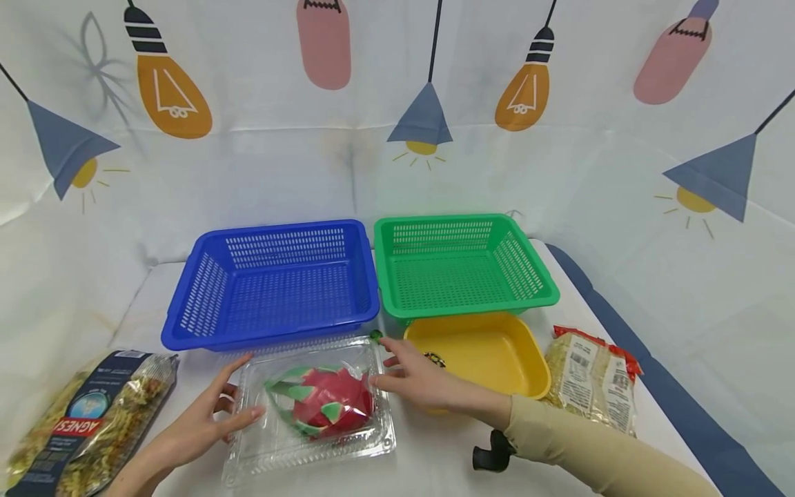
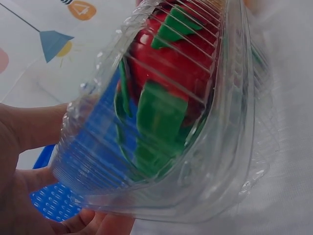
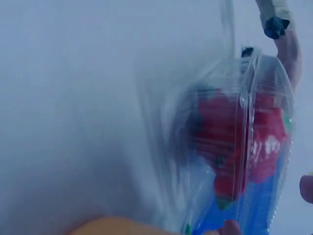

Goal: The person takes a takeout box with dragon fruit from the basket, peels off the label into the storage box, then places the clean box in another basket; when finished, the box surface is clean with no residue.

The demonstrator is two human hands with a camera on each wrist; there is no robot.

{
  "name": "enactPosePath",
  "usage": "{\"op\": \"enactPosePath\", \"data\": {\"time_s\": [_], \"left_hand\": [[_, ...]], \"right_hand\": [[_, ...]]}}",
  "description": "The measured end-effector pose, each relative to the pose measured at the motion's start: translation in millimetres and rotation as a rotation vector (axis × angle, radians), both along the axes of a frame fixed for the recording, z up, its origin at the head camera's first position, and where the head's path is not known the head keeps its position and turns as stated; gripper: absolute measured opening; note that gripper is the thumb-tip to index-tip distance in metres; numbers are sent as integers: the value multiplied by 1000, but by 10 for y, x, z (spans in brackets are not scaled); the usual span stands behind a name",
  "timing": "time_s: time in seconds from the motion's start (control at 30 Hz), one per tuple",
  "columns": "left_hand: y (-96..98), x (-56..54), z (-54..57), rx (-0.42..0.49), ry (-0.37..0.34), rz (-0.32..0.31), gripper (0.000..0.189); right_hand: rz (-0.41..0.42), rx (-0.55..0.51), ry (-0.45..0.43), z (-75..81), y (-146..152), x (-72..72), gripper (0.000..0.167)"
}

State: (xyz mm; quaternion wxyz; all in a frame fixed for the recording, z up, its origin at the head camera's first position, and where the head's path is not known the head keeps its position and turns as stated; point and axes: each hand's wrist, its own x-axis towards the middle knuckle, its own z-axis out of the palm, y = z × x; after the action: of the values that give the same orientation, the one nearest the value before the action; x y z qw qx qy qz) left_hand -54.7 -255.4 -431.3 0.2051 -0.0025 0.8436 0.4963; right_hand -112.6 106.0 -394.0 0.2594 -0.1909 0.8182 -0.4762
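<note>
A clear plastic clamshell box (image 1: pixel 267 442) lies across the front middle, its lid down. Inside it is a red dragon fruit (image 1: pixel 332 400) with green scales, seen through the ribbed wall in the left wrist view. My left hand (image 1: pixel 208 407) is at the box's left side, thumb and index finger spread apart, fingertips at the edge. On the opposite side my right hand (image 1: pixel 416 373) reaches in from the right, its thumb and fingers apart at the right rim. The right wrist view is blurred, with the box between fingertips at the frame's lower edge.
Behind the box stand a blue basket (image 1: pixel 273 338) and a green basket (image 1: pixel 466 307). A yellow bin (image 1: pixel 497 359) is partly behind my right hand. An Agnesi pasta bag (image 1: pixel 87 421) lies at left; a red-topped food bag (image 1: pixel 590 379) lies at right near the table edge.
</note>
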Motion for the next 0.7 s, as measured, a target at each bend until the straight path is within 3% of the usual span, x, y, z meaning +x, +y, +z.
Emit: {"op": "enactPosePath", "data": {"time_s": [0.23, 0.5, 0.7], "left_hand": [[13, -9, -5, 5, -10, 1, 90], [10, -7, -10, 1, -19, 6, 90], [-3, 0, -6, 6, 8, 5, 90]], "right_hand": [[1, 21, 44, -151, -135, -9, 78], [-82, -3, 51, -242, -180, 100, 78], [-53, 10, 123, -261, -189, 88, 76]]}}
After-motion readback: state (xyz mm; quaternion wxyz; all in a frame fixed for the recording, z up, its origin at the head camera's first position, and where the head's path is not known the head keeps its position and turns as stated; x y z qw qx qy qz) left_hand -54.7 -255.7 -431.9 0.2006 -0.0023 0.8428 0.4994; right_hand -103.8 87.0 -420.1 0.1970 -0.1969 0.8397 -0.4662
